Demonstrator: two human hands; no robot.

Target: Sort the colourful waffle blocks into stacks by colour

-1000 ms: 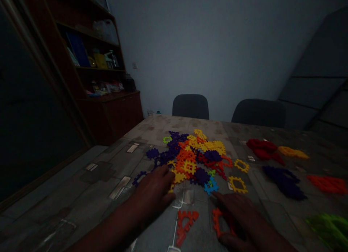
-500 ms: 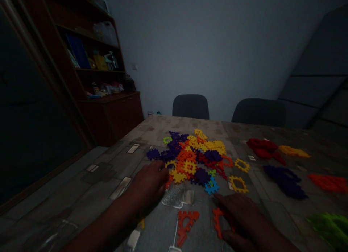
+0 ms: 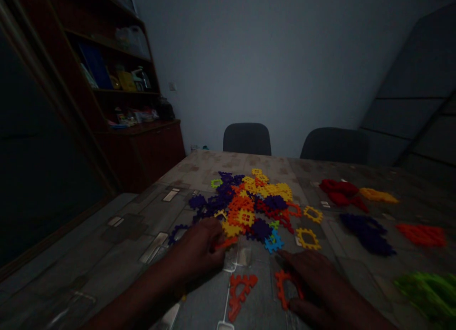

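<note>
A heap of toothed plastic puzzle pieces (image 3: 251, 204) in purple, orange, yellow, red and blue lies in the middle of the table (image 3: 142, 225). My left hand (image 3: 201, 251) is at the heap's near edge, its fingers pinched on a thin orange piece (image 3: 225, 244). My right hand (image 3: 313, 280) lies flat, fingers spread, over an orange triangular frame piece (image 3: 283, 287). A second orange triangular piece (image 3: 239, 292) lies between my hands. A blue piece (image 3: 273, 242) and a yellow ring piece (image 3: 308, 238) sit just beyond my right hand.
Sorted piles lie to the right: red (image 3: 338, 191), yellow (image 3: 377, 195), purple (image 3: 366, 232), orange (image 3: 422, 235) and green (image 3: 427, 292). Two dark chairs (image 3: 247, 138) stand at the far side. A wooden shelf unit (image 3: 117, 83) fills the left wall. The room is dim.
My left hand pulled back from the heap's edge and now pinches a thin orange piece. My right hand stays over the orange frame piece.
</note>
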